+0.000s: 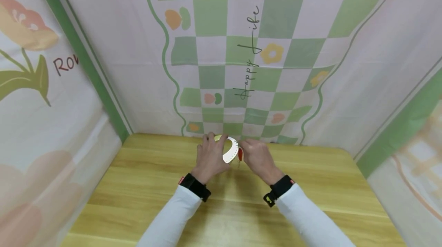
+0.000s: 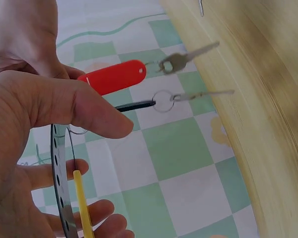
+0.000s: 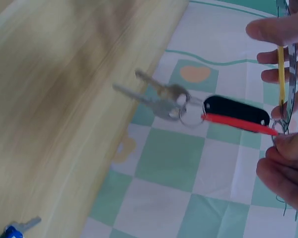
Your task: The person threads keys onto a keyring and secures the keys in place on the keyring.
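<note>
With left fingers (image 1: pixel 210 144), grips the plate (image 1: pixel 233 152) near the far edge of the tabletop (image 1: pixel 165 170), probably steadying it, and with right fingers (image 1: pixel 249 145) pinches the red tag's (image 2: pixel 116 77) end.

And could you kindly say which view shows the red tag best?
The left wrist view: the red tag shows its broad face there. The right wrist view shows it nearly edge-on, beside the black tag; the head view shows only a small red shape beside the right hand.
</note>
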`<state>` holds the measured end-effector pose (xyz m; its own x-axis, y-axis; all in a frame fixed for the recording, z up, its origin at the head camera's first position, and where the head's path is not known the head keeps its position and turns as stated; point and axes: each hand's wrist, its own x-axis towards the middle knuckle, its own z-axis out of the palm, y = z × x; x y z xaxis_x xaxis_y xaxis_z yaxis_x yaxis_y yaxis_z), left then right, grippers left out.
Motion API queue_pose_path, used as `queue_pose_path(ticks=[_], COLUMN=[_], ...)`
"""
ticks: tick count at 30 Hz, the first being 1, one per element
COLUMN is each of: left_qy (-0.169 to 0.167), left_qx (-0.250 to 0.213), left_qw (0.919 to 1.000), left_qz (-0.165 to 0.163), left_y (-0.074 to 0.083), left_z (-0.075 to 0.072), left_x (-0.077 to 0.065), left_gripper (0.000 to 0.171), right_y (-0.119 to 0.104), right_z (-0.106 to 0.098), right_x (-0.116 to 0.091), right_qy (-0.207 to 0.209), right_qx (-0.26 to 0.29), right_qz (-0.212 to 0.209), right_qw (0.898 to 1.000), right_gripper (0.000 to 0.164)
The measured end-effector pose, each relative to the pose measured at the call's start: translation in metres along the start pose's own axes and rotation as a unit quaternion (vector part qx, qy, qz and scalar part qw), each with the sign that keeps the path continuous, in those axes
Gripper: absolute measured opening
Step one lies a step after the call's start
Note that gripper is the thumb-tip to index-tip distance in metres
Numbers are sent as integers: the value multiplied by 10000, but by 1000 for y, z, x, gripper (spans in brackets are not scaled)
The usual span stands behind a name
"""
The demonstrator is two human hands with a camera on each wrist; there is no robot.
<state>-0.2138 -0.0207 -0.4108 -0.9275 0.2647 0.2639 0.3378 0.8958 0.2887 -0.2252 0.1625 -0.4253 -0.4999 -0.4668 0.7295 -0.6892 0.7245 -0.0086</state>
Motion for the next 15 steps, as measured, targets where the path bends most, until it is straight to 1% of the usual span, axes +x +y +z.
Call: queue_pose_path(ticks=[2,4,6,8,10,12,15], left_qy=[-8,-10,-11,-12,20,81,177], left_qx=[-23,-56,-126,-204,-227,-194,-40], left_qw=[10000,10000,9999,9998,9997,9998,9998], left_qz=[15,14,-11,-43,-63,-56,-50], left_y=[0,0,0,0,0,1,1], left_z=[0,0,0,-1,-1,-1,0], left_x=[0,0,0,0,0,1,2], left_gripper=[93,93,94,94,93,92,92], right_y=[1,2,2,1,-1,-4,-11], right_z=[-1,0,0,1,2,3,2], right_x=[0,-1,-1,-1,-1,0,1], right_qy=[-72,-99,-67,40,167,256,248], right_qx=[-82,-121,-121,-90,-57,-44,19], right_qz=[-186,-282,-297,-200,23,372,1019], right_qw=[9998,9995,9995,9998,9998,9990,9945], right_gripper=[34,33,30,23,14,7,4])
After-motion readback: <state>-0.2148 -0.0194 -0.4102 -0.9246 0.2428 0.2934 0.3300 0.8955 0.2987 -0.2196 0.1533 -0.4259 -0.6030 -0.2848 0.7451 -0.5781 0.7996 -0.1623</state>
